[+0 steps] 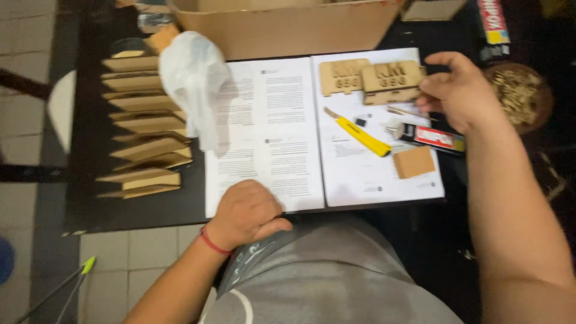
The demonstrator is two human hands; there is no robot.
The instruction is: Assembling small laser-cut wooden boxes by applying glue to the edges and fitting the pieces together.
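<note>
**Here, hands over a cluttered black table**

Seen from the head camera, a black table (138, 207) stands on a pale tiled floor (150, 258), with a large cardboard box (288, 27) at its far edge. Printed sheets of white paper (270, 132) lie spread across the middle.

The right hand (459, 90) reaches to the far right of the paper and grasps a wooden cut-out piece (393, 84) by its right end, fingers closed on it. A second, similar wooden piece (342, 77) lies just beside it on the paper, partly under it.

The left hand (246, 213) rests at the near edge of the paper, curled into a loose fist with nothing in it. A red band (213, 243) circles that wrist.

On the paper near the right hand lie a yellow utility knife (360, 135), a glue tube (429, 137) and a small square of cardboard (414, 162). A crumpled white plastic bag (195, 84) sits at the paper's left edge. Left of it, folded cardboard pieces (144, 132) lie in a row along the table. A round bowl of wood bits (519, 96) stands at the far right, blurred.
</note>
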